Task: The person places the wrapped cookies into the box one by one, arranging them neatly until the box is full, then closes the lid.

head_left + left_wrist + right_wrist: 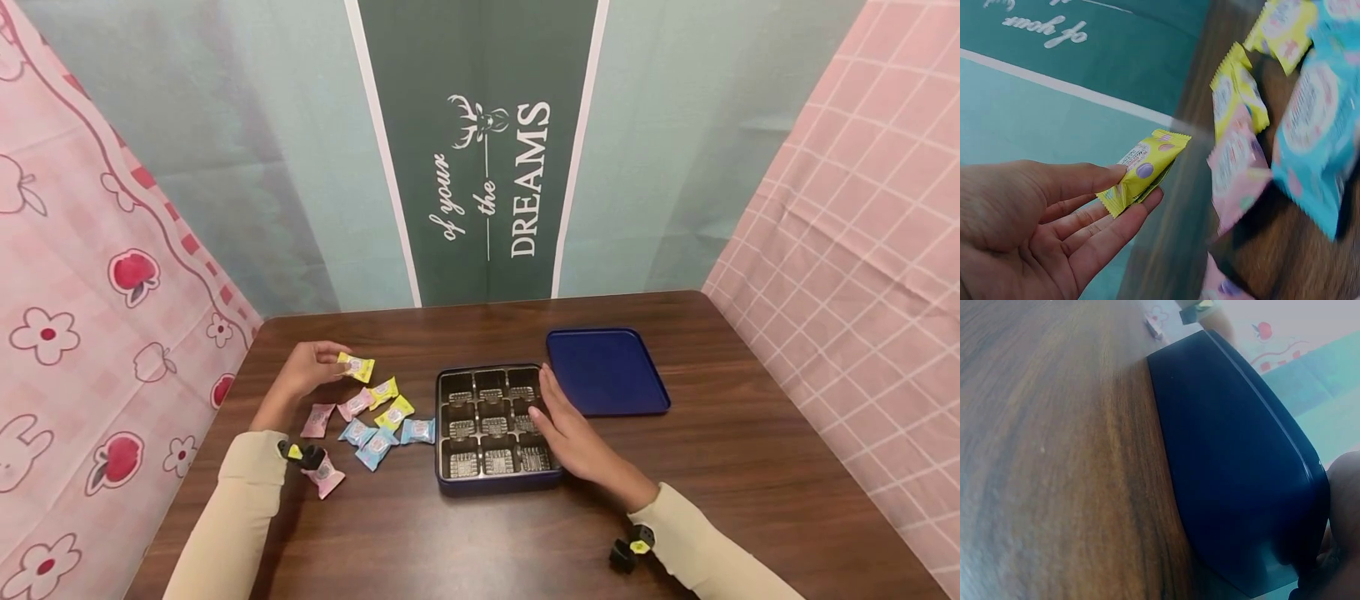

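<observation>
My left hand [306, 369] pinches a yellow-wrapped candy [1150, 167] between thumb and fingers, at the far left of the table. Beside it lies a loose group of candies: yellow [394, 412], pink [356, 404] and blue [377, 448]. A dark blue square tin [498, 487] stands at the middle, holding a black plastic tray [477, 446] with several compartments, no candy visible in them. Along the tin's right rim rests my right hand [576, 437], fingers straight and thumb over the tray's edge. The right wrist view shows the tin's side wall [1229, 456] and little of that hand.
The blue lid [607, 371] lies flat behind and right of the tin. Another pink candy [326, 477] is near the left wrist, partly covered by its camera. Curtains [645, 167] stand behind the brown wooden table [420, 542] and along both sides.
</observation>
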`<state>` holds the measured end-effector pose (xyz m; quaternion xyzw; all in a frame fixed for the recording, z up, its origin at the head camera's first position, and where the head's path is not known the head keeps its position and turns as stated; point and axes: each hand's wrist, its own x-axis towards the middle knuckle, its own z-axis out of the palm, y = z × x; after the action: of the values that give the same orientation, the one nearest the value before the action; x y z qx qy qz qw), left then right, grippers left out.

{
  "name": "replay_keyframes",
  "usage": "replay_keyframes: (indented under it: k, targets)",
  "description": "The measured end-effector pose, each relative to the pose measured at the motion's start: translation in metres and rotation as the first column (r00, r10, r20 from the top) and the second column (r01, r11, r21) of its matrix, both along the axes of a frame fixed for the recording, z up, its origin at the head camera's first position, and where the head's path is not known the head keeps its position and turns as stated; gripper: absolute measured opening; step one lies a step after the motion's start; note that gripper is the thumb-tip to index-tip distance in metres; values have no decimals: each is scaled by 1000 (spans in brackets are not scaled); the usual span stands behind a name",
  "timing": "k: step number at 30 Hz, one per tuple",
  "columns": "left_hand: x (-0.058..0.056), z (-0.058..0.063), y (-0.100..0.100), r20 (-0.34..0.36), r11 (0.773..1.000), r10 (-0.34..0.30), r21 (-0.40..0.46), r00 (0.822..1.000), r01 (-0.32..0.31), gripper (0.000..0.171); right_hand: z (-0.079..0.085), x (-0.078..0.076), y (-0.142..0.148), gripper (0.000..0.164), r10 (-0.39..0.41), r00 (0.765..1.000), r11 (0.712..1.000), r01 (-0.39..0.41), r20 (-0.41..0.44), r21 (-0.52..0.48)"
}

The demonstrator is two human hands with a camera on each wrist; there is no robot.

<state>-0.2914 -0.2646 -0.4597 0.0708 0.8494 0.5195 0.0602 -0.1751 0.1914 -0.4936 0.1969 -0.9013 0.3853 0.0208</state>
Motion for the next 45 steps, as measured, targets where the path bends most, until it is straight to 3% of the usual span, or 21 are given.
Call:
replay_keyframes:
  k: [5, 12, 21, 45]
  targets:
    - [5, 9, 10, -3, 999, -7, 32, 1000, 7, 34, 0, 0, 0, 71, -1, 1000, 1000, 1, 3, -2]
    - [13, 18, 26, 33, 999, 34, 30, 999, -35, 31, 0, -2, 0, 72, 0, 1000, 1000, 0, 3, 2]
    - [23, 27, 43, 47, 995, -19, 95, 999, 14, 36, 0, -1, 0, 71, -2, 1000, 1000, 2, -1, -5]
    - [36, 24, 76, 97, 984, -116, 149, 988, 101, 37, -2, -2, 0, 70, -2, 1000, 1000, 2, -11, 1]
